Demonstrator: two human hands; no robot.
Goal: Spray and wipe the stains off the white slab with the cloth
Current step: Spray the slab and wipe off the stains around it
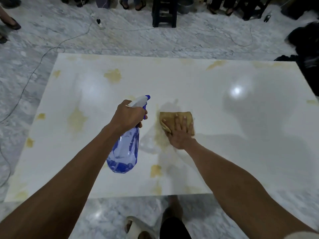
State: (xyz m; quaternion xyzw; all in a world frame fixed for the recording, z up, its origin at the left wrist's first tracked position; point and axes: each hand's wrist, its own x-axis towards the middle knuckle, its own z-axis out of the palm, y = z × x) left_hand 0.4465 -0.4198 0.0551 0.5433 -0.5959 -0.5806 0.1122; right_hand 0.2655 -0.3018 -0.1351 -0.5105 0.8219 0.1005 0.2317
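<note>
— Right hand (178,133) first: how did it lie?

— Flat, palm down on the tan cloth (176,122), its fingers straight and a little apart, pressing the cloth onto the white slab (224,135). The cloth showed beyond the fingertips on the far side and to both sides of the hand, and one corner was bunched up by the thumb.

— And where on the slab was that?

— Roughly in the middle, a little toward the near edge. A smeared yellowish stain (161,135) lay just left of the hand and the cloth, touching the cloth's left edge.

— What about the left hand (129,116)?

— It gripped the neck of a blue spray bottle (123,150), fingers curled round the trigger, thumb behind the white and blue spray head. The bottle was held above the slab, its nozzle pointing to the far right, toward the patch just beyond the cloth. Bottle and cloth were near one another but apart.

— Other stains?

— Several yellow patches (113,75) were scattered over the slab: toward the far edge, along the left side, and near the front edge. The slab lay on a grey marbled floor (120,37), with a thin cable (34,69) trailing off to the left and a dark stool (164,12) far behind.
</note>
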